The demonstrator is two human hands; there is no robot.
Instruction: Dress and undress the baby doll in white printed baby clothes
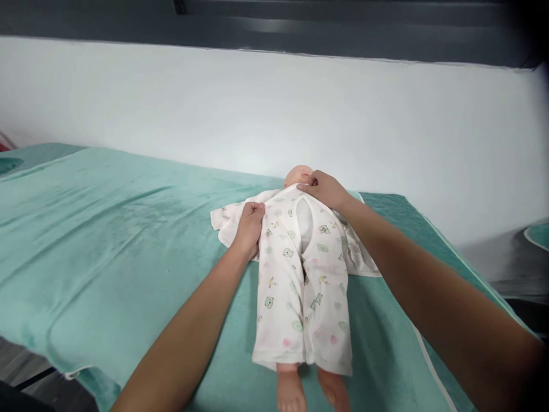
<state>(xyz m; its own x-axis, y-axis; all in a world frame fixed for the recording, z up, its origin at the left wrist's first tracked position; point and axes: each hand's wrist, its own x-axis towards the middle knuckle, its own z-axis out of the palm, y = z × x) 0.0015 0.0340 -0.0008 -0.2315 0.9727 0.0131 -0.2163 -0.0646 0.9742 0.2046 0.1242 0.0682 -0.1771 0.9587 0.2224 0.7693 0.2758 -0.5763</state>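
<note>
A baby doll (298, 173) lies on its back, feet toward me. White baby pants (283, 274) with a small animal print cover its legs and reach up near its neck; plain white cloth shows through a split at the crotch. A matching white baby top (231, 217) spreads out on both sides of the doll. My left hand (252, 226) is closed on the pants' left edge, near the waist. Close to the doll's chin, my right hand (323, 189) is closed at the pants' upper edge, pinching the cloth. Its fingers partly hide the doll's face.
Green-teal cloth (107, 240) covers the table, with folds on the left and a pale-edged border on the right. Behind it stands a white wall (171, 109) with a dark band above. A piece of teal cloth (539, 236) shows at the far right.
</note>
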